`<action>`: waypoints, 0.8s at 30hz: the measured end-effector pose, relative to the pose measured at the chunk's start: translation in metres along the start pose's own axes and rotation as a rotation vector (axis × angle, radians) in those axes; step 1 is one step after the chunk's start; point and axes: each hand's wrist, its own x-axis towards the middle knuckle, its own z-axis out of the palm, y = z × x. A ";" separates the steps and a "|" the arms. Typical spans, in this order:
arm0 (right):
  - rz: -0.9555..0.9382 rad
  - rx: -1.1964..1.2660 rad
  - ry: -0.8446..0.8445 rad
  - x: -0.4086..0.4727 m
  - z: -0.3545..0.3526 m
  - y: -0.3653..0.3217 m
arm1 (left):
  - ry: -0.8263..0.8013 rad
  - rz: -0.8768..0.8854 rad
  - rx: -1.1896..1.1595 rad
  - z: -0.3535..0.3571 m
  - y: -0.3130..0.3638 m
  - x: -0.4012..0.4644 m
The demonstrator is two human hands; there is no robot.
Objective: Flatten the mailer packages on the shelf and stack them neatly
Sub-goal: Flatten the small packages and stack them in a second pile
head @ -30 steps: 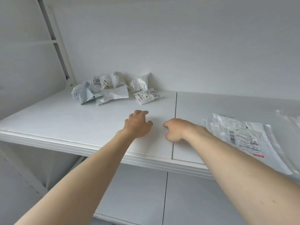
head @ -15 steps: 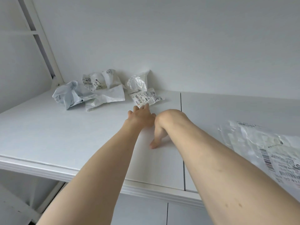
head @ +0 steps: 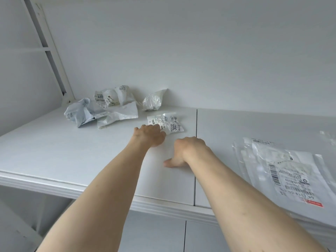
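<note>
A small crumpled mailer [head: 166, 123] with a "302" label lies on the white shelf [head: 54, 153], just left of the shelf seam. My left hand [head: 150, 135] reaches its near edge, and the fingers curl onto that edge and pinch it. My right hand [head: 186, 151] rests on the shelf beside the seam with the thumb stretched out; its fingers are hidden behind the hand. Several more crumpled mailers [head: 101, 110] are heaped at the back left, and a clear crumpled one [head: 154, 100] sits against the wall. Flattened mailers [head: 283, 171] lie stacked at the right.
The back wall [head: 200, 51] stands right behind the crumpled heap. A slanted white shelf post [head: 52, 57] rises at the back left corner. The front edge of the shelf [head: 154, 204] passes under both forearms, with a lower shelf [head: 163, 233] beneath it.
My left hand has stretched forward from the bare shelf to the near edge of the "302" mailer. My right hand stays by the seam, now turned with the thumb on the shelf.
</note>
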 end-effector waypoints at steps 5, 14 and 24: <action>-0.053 0.140 0.115 -0.018 0.024 0.017 | 0.074 0.050 -0.055 0.001 0.000 -0.031; -0.110 0.410 0.342 -0.070 0.038 0.024 | -0.014 0.137 -0.002 0.008 -0.007 -0.130; -0.128 0.441 0.373 -0.121 0.041 0.042 | -0.064 0.372 -0.418 0.017 0.021 -0.180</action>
